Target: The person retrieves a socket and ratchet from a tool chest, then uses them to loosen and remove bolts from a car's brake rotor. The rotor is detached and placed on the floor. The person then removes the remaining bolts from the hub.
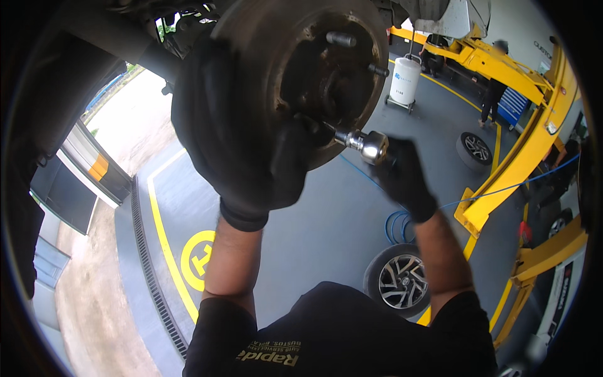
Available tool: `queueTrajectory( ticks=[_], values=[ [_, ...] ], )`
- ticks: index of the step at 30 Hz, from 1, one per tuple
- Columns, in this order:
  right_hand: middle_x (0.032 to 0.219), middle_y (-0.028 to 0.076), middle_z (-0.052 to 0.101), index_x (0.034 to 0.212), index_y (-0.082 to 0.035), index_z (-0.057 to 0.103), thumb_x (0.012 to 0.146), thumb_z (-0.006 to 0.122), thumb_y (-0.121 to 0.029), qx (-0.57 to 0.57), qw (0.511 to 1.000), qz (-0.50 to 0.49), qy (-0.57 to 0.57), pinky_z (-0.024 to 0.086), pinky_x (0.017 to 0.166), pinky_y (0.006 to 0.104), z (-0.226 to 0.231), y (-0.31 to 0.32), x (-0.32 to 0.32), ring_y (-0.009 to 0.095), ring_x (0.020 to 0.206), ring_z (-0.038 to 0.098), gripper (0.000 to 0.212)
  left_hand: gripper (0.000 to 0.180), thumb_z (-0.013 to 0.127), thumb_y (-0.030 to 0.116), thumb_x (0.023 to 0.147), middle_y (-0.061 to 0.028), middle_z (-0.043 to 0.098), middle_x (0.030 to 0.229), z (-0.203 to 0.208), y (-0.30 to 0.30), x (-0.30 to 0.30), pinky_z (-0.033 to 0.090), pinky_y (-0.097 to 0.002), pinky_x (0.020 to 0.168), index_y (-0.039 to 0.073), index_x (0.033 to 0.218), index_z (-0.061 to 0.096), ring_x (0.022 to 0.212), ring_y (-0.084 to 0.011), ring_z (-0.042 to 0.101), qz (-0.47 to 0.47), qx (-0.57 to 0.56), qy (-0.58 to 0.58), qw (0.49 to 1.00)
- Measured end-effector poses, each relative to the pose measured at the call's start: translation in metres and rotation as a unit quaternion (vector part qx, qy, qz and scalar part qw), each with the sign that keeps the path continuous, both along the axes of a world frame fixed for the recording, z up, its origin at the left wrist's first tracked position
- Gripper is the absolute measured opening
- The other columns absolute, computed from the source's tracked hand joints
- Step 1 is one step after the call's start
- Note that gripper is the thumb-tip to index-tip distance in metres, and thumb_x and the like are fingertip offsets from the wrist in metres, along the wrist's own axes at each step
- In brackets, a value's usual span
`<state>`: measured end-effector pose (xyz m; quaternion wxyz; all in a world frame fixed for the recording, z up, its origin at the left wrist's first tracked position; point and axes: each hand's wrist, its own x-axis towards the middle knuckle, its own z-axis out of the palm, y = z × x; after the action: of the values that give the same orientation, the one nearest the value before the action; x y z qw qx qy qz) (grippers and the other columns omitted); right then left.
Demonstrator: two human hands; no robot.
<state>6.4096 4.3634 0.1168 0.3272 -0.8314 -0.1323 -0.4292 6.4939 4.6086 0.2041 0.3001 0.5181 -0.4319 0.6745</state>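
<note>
A worn, rust-stained brake drum (270,69) hangs in front of me, wheel studs standing out from its hub face. My left hand (286,163), in a black glove, is closed around the drum's lower edge, its thumb side against the face; most of its fingers are hidden and dark. In my right hand (402,173), also black-gloved, is a chrome ratchet wrench (372,147) with a narrow shaft. The shaft's tip points at the lower part of the drum face, close to my left thumb; whether it touches the drum I cannot tell. My right-hand fingers wrap the tool behind its round head.
Yellow lift arms and a post (534,144) stand at the right. One wheel (402,279) lies below my right arm, another wheel (474,148) farther off. A blue hose (396,229) coils on the floor. Beyond are a white tank (404,81) and several people.
</note>
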Motion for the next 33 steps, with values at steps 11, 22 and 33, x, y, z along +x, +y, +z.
queueTrajectory(
  ticks=[11,22,33],
  values=[
    [0.072,0.01,0.07,0.1,-0.002,0.065,0.081,0.08,-0.013,0.227,0.974,0.016,-0.001,0.052,0.059,0.0389,-0.06,0.024,0.008,0.027,0.058,0.067,0.026,0.068,0.066,0.03,0.093,-0.0225,0.054,0.154,0.01,0.009,0.03,0.038,-0.049,0.122,-0.003,0.151,0.053,0.145,-0.0381,0.05,-0.113,0.052,0.056,0.991],
    [0.073,0.007,0.068,0.087,-0.009,0.068,0.084,0.082,-0.02,-0.217,0.95,-0.15,-0.166,0.057,0.064,0.0389,0.065,-0.067,0.013,0.028,0.065,0.069,0.018,0.081,0.07,0.042,0.09,-0.0235,0.05,0.158,0.0,0.004,0.038,0.034,-0.0499,0.124,-0.004,0.154,0.049,0.148,-0.0393,0.046,-0.216,0.033,0.089,0.972],
    [0.081,0.009,0.068,0.1,-0.008,0.068,0.081,0.084,-0.017,-0.276,0.931,-0.161,-0.174,0.056,0.072,0.0422,0.073,-0.056,-0.004,0.03,0.074,0.069,0.026,0.087,0.073,0.045,0.086,-0.0265,0.05,0.157,0.0,0.003,0.018,0.031,-0.051,0.126,-0.004,0.154,0.049,0.15,-0.0404,0.043,-0.332,0.024,0.18,0.925]
  ],
)
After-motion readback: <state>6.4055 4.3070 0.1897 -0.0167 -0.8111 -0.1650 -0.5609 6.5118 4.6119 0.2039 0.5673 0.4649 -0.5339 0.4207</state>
